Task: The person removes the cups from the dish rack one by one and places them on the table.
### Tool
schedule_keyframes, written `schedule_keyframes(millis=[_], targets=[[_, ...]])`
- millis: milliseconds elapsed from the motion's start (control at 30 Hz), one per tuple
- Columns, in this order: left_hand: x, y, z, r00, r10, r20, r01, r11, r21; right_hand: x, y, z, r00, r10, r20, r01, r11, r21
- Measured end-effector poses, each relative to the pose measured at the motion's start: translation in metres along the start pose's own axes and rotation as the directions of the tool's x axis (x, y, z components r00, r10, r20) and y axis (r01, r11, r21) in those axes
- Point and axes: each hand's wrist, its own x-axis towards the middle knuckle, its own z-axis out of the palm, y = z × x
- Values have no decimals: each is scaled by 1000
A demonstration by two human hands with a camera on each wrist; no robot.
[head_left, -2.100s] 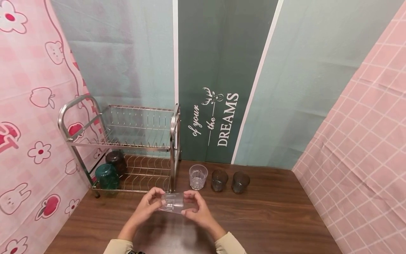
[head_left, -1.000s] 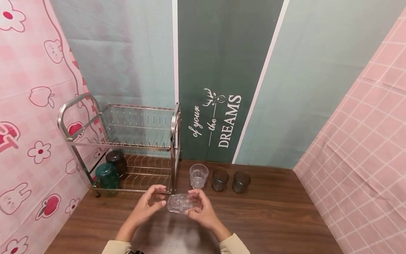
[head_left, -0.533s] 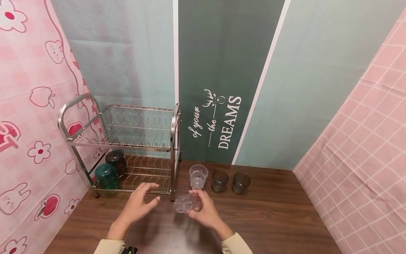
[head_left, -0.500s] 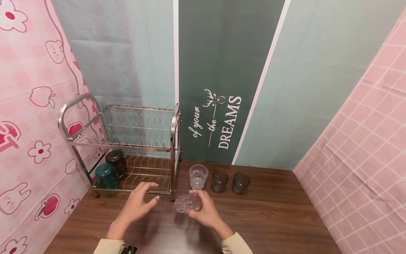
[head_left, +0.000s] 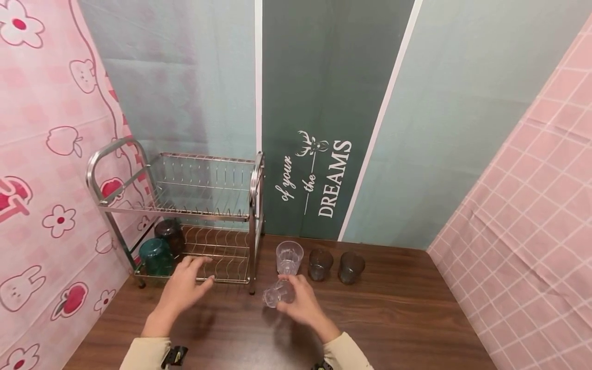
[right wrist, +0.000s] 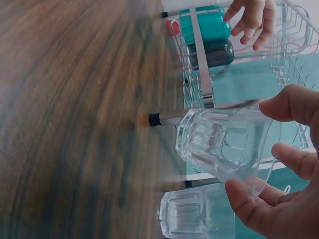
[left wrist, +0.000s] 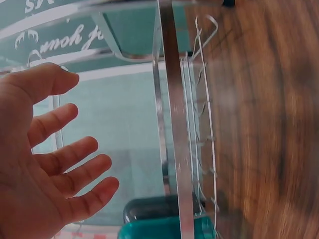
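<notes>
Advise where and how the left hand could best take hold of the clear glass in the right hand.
I would grip the held clear glass round its faceted lower wall, near the base, coming from the left. It is tilted with the base free at its left, while the right hand pinches the wider rim end.

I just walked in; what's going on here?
A person's right hand grips a clear glass near its rim, while the left hand, empty, is by the metal rack. A teal glass and a dark glass sit in the rack's lower tier. Another clear glass and two smoky glasses stand on the table.
</notes>
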Motion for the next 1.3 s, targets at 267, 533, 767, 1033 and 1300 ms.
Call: schedule_keyframes(millis=[267,533,767,1033,1300], targets=[[7,-22,-16,995,-98,-16,99,994,37,9,8,-2,999,49,20,-47,995,-88],[7,-36,-24,988,-126,-87,135,986,101,13,18,1,995,92,32,-88,989,-120],[13,-44,-30,984,-146,-98,158,979,126,20,24,5,997,74,21,-69,983,-171],[23,-55,-37,978,-160,-131,181,969,167,26,29,8,997,76,17,-71,977,-201],[23,-61,-40,974,-192,-121,210,963,169,28,30,10,990,136,44,-124,970,-208]])
